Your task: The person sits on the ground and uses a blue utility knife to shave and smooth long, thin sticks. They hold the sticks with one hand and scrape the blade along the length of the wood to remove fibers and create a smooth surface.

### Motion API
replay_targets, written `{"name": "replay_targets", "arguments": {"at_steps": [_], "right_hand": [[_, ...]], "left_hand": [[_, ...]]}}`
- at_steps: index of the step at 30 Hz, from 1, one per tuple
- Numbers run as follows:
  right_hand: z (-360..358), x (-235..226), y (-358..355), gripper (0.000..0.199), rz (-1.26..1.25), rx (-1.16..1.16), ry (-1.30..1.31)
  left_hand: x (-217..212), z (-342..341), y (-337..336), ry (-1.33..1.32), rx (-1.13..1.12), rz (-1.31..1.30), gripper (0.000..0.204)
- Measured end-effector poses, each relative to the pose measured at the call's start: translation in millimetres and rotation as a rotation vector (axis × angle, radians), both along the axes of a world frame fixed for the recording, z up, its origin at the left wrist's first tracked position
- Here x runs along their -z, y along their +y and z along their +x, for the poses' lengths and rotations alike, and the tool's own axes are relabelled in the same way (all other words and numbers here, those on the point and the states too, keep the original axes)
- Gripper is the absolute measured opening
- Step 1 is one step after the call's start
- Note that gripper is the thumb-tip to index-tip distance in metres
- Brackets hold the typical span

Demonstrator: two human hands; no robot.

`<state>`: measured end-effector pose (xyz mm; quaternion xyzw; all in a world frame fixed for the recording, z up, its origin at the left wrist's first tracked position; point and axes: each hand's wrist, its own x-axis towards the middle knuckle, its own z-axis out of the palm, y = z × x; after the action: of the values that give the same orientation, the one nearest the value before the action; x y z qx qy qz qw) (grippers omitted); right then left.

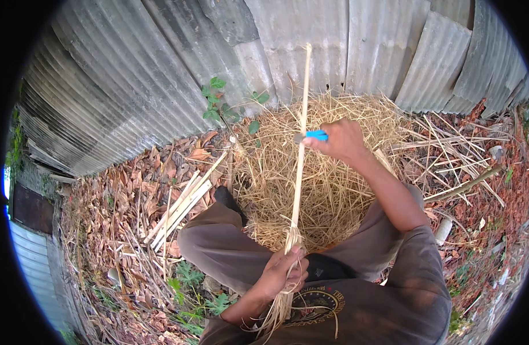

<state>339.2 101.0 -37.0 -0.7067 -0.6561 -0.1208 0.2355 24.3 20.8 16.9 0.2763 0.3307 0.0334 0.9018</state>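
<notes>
A long pale stick, like split bamboo or wood, slants up and away from my lap to a frayed far tip. My left hand is closed around its near end, where thin curled shavings bunch up and hang down over my shirt. Further up, my right hand grips a small knife with a blue handle. Its short grey blade lies across the stick, touching it about midway along. The fingertips of my right hand are partly hidden behind the handle.
A large heap of straw-coloured shavings lies between my legs. Split pale strips rest on dry leaves at left, and loose sticks lie at right. Corrugated metal sheets stand close ahead, with a small green plant before them.
</notes>
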Motion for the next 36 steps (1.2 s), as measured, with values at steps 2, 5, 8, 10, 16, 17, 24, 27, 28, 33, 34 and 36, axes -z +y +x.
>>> {"name": "replay_targets", "arguments": {"at_steps": [2,5,8,10,16,17,24,27,28,33,34,36], "right_hand": [[27.4,-8.7,0.6,0.081,-0.026,0.134,0.053],[23.6,-14.0,-1.3,0.082,-0.152,0.144,0.098],[49.9,-12.5,8.3,0.084,-0.138,0.254,0.103],[73.6,-16.8,8.7,0.085,-0.166,0.364,0.197],[112.7,-26.5,2.7,0.086,-0.103,0.575,0.283],[130.1,-22.4,-2.6,0.086,-0.059,0.694,0.335],[106.4,-45.4,-35.7,0.082,-0.006,0.613,0.394],[17.0,-31.4,-47.8,0.073,-0.034,0.228,0.271],[-10.5,-22.2,-53.5,0.071,0.0,0.016,0.23],[-78.2,-25.4,-63.7,0.071,0.1,-0.295,0.02],[-78.5,-24.0,-62.3,0.072,0.138,-0.293,0.019],[-60.9,-27.1,-54.5,0.07,0.064,-0.201,0.008]], "left_hand": [[0.9,-7.6,-6.5,-0.018,0.037,-0.05,0.03],[2.5,-10.1,-9.7,-0.021,0.037,-0.052,0.031],[-2.5,-14.5,-9.7,-0.024,0.064,-0.028,0.031],[2.1,-22.3,-12.0,-0.021,0.095,-0.036,0.03],[4.2,-32.1,-17.9,0.024,0.189,0.014,0.029],[5.0,-36.5,-19.8,0.039,0.218,0.015,0.028],[10.7,-52.9,-18.1,0.001,0.052,0.0,0.026],[8.8,-32.0,-5.4,-0.018,-0.009,0.006,0.029],[9.4,-24.7,-1.7,-0.017,-0.023,0.021,0.03],[9.5,-8.4,6.1,0.019,-0.05,0.264,0.03],[9.1,-6.9,5.7,0.041,-0.046,0.297,0.03],[14.1,-7.8,1.0,0.009,-0.04,0.327,0.03]]}}
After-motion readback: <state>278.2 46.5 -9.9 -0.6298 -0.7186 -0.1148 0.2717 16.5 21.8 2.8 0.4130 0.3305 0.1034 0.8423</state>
